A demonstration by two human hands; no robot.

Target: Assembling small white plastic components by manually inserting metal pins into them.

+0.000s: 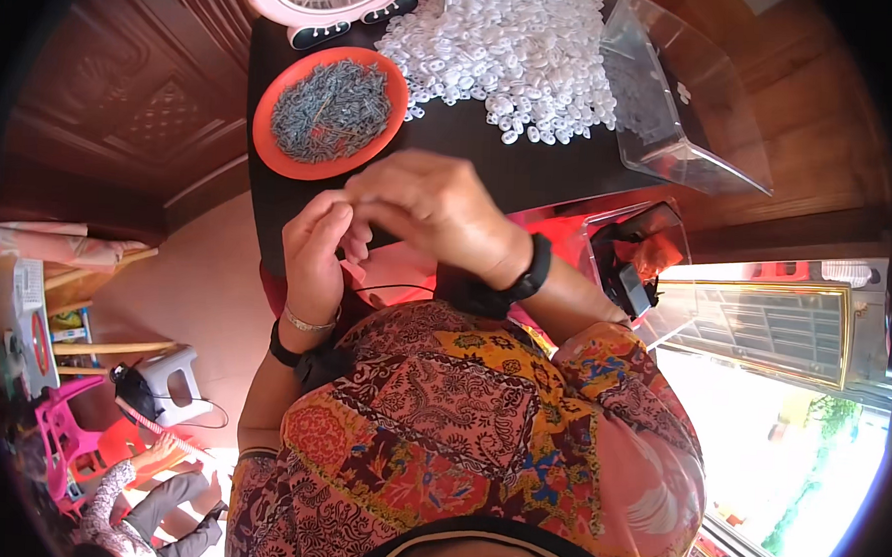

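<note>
My left hand (pixel 318 248) is raised in front of my lap, its thumb and fingers pinched together. My right hand (pixel 439 204) meets it from the right with curled fingers, slightly smeared by motion. Whatever the fingertips hold is too small or hidden to make out. Just beyond them, an orange-red plate (pixel 263 136) on the dark table carries a heap of small grey metal screws (pixel 329 109). Farther back and to the right spreads a large pile of small white oval plastic pieces (pixel 515 58) with holes in them.
A clear plastic box (pixel 695 155) lies tipped at the table's right. Behind the plate stands a pink fan (pixel 329 0). Another clear container (pixel 680 279) with dark items sits by my right forearm. At lower left, a person (pixel 142 509) sits near a pink plastic chair (pixel 56 431).
</note>
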